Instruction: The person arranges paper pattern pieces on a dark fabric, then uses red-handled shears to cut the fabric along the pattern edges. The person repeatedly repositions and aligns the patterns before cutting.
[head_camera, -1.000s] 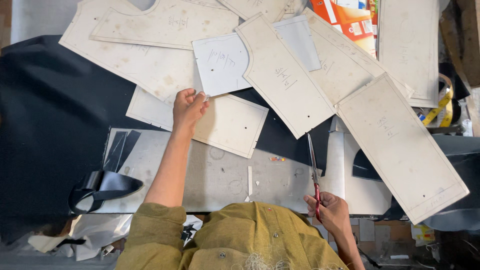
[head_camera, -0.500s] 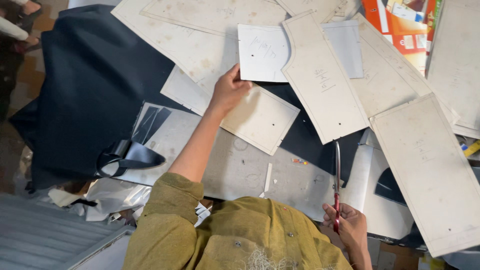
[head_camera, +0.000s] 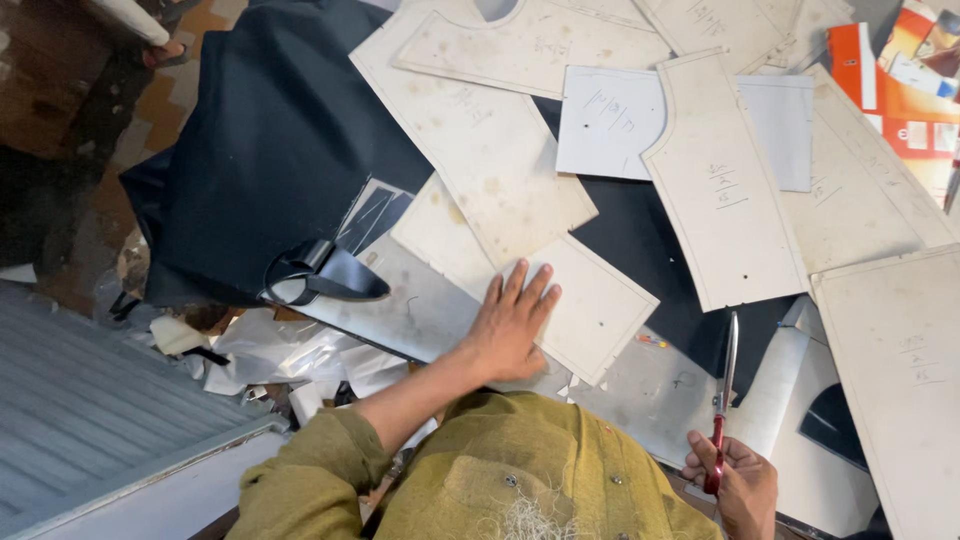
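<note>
one scissors, two hands

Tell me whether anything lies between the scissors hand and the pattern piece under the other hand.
Nothing visible does. The right hand holds the scissors upright beside the cardboard pattern piece, which the left hand presses flat; only bare table lies between.

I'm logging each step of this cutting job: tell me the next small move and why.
Probably bring the scissors across toward the cardboard pattern piece. The left hand lies flat on it over the dark fabric, while the right hand holds the shut scissors well apart.
</note>
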